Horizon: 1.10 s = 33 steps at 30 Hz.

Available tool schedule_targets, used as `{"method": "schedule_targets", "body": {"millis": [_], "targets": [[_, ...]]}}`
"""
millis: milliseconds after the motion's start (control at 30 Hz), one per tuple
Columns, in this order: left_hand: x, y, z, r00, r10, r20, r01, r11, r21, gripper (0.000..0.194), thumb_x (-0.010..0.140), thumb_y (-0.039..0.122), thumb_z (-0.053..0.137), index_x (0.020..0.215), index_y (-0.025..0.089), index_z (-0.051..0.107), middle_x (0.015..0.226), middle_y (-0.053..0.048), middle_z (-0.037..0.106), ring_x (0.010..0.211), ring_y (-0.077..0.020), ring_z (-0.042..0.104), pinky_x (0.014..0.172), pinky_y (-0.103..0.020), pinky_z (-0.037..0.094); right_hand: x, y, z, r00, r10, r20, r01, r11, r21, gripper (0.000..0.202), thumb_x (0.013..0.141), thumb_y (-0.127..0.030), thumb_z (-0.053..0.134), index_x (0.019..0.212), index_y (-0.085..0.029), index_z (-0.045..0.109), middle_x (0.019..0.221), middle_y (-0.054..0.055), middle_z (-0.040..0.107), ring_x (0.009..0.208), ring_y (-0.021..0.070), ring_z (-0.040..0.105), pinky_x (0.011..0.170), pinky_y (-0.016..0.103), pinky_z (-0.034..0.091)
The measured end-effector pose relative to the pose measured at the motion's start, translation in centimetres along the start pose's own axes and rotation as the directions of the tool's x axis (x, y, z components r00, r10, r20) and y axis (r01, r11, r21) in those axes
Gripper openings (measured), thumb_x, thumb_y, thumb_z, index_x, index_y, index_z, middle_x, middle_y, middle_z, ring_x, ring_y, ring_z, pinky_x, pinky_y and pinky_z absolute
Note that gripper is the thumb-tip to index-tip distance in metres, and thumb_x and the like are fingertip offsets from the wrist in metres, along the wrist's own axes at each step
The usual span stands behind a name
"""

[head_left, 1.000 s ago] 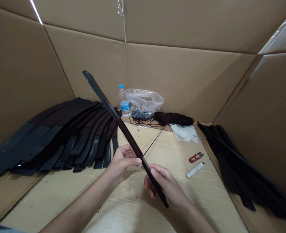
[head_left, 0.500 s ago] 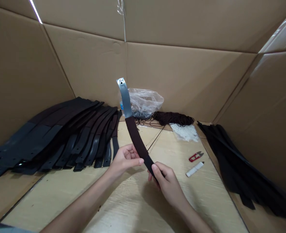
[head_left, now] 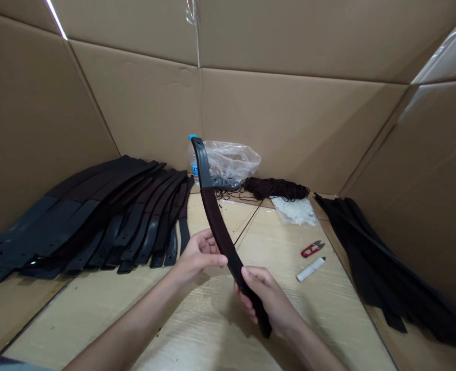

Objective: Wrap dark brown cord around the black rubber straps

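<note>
A curved black strip [head_left: 202, 165] with a small hole near its far end stands tilted in front of me. Dark brown cord is wound closely round its middle, forming a wrapped band [head_left: 217, 221]. My right hand [head_left: 264, 291] is closed round the lower part, thumb on top, fingers underneath. At the left edge by the wrapping, my left hand [head_left: 202, 252] pinches the strip with its thumb; its fingertips are partly hidden behind it. A taut length of cord [head_left: 248, 224] runs from behind the strip to the dark brown cord heap [head_left: 278, 188] at the back.
Wrapped strips [head_left: 84, 206] lie piled at left, plain black strips [head_left: 367, 268] at right. Red thread snips [head_left: 312, 249] and a white-handled tool [head_left: 310, 269] rest right of my hands. Behind are a clear plastic bag [head_left: 233, 157], a bottle [head_left: 194, 167], a white packet [head_left: 295, 210] and cardboard walls [head_left: 290, 118].
The strip has rolled about its length, so its far end now shows a dark face instead of a shiny one. My right hand has shifted slightly, and the strip's lower end shows below it.
</note>
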<state>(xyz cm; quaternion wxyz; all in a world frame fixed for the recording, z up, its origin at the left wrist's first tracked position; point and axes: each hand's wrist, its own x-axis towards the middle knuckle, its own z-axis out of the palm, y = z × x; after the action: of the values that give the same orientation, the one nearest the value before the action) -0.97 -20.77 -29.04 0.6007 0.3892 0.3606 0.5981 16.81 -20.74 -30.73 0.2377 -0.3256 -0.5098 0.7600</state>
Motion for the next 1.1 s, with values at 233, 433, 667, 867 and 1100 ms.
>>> {"method": "schedule_targets", "body": {"millis": [233, 433, 667, 867, 1100], "targets": [[-0.5, 0.3, 0.0, 0.998, -0.062, -0.01, 0.063, 0.995, 0.076, 0.048, 0.027, 0.034, 0.093, 0.063, 0.013, 0.07, 0.054, -0.002, 0.065, 0.047, -0.0118, 0.055, 0.045, -0.021, 0.041, 0.0, 0.5, 0.1, 0.985, 0.055, 0.166, -0.075, 0.99, 0.117, 0.056, 0.076, -0.069, 0.057, 0.074, -0.013, 0.058, 0.043, -0.007, 0.04, 0.032, 0.0036, 0.031, 0.03, 0.015, 0.024], [0.0, -0.6, -0.5, 0.986, 0.06, -0.158, -0.033, 0.984, 0.173, 0.043, 0.036, 0.04, 0.091, 0.055, 0.013, 0.062, 0.047, 0.001, 0.057, 0.041, -0.008, 0.047, 0.04, -0.02, 0.035, 0.4, -0.2, 0.0, 0.98, -0.201, -0.009, 0.194, 0.958, -0.209, 0.051, 0.076, -0.064, 0.061, 0.093, -0.015, 0.057, 0.057, -0.006, 0.046, 0.042, 0.0071, 0.039, 0.039, 0.019, 0.032], [0.2, -0.3, -0.1, 0.972, 0.112, -0.206, -0.05, 0.957, 0.285, 0.03, 0.046, 0.029, 0.086, 0.059, 0.013, 0.064, 0.047, 0.001, 0.057, 0.042, -0.0084, 0.047, 0.043, -0.021, 0.036, 0.0, -0.1, -0.4, 0.89, -0.446, -0.101, 0.263, 0.681, -0.683, 0.041, 0.097, -0.042, 0.036, 0.075, -0.017, 0.058, 0.06, 0.0, 0.051, 0.057, 0.0127, 0.049, 0.056, 0.024, 0.034], [0.1, 0.0, -0.1, 0.976, 0.108, -0.19, -0.041, 0.944, 0.329, 0.022, 0.052, 0.026, 0.081, 0.058, 0.014, 0.064, 0.049, 0.0, 0.058, 0.045, -0.0094, 0.05, 0.045, -0.02, 0.036, -0.1, -0.4, -0.4, 0.902, -0.409, -0.141, 0.243, 0.749, -0.616, 0.049, 0.097, -0.048, 0.033, 0.068, -0.016, 0.057, 0.055, -0.001, 0.048, 0.051, 0.0116, 0.046, 0.052, 0.023, 0.032], [0.0, -0.2, -0.4, 0.99, 0.065, -0.125, -0.037, 0.975, 0.218, 0.021, 0.053, 0.025, 0.079, 0.059, 0.013, 0.063, 0.053, 0.001, 0.058, 0.046, -0.009, 0.051, 0.047, -0.02, 0.039, 0.0, -0.8, -0.2, 0.936, -0.305, -0.176, 0.204, 0.877, -0.435, 0.053, 0.09, -0.059, 0.04, 0.065, -0.015, 0.057, 0.053, -0.001, 0.047, 0.048, 0.0107, 0.043, 0.047, 0.023, 0.031]]}}
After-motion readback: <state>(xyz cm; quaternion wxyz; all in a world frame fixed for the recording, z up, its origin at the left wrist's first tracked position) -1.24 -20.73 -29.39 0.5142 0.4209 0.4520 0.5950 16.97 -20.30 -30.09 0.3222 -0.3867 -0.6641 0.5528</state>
